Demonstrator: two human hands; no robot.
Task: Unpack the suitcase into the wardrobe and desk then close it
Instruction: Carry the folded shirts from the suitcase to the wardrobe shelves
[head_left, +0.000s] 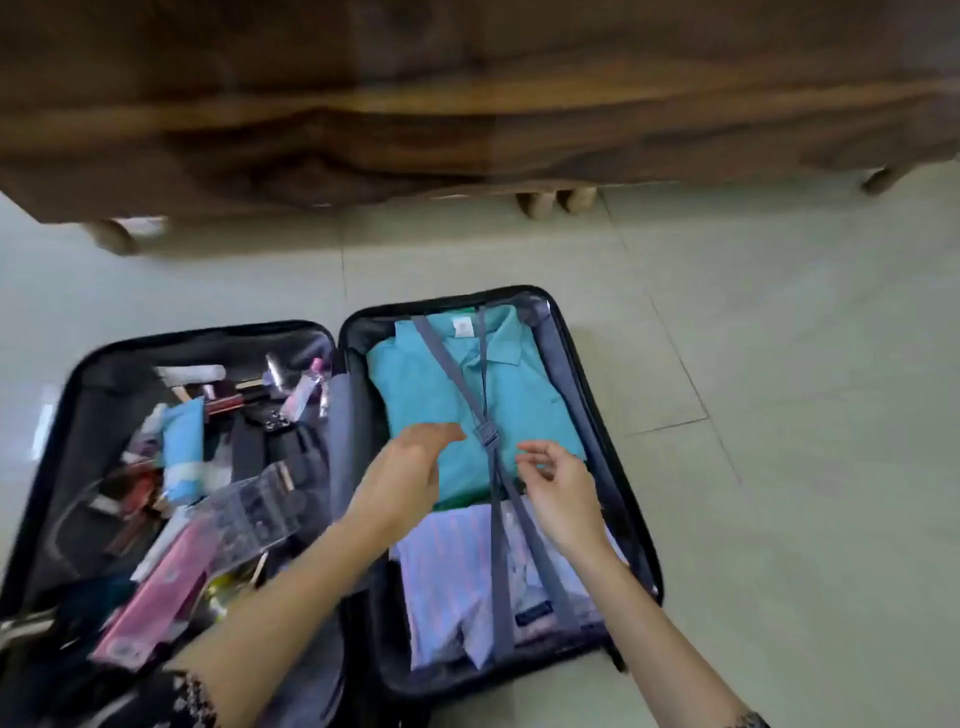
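A black suitcase (631, 467) lies open flat on the floor. Its right half holds a folded teal polo shirt (431, 395) and, nearer me, a striped pale purple shirt (447, 566). Grey crossed straps (501, 545) run over both shirts and meet at a buckle (487, 435). My left hand (405, 467) hovers open just left of the buckle. My right hand (556, 483) is just right of it, fingers curled and apart, holding nothing. The left half (93, 395) is filled with toiletries, a light blue tube (182, 447), a pink case (156, 592) and a clear plastic box (254, 514).
A dark wooden piece of furniture (467, 104) on short legs stands across the top of the view, beyond the suitcase. Pale tiled floor (779, 364) surrounds the case, with open floor to the right and behind it.
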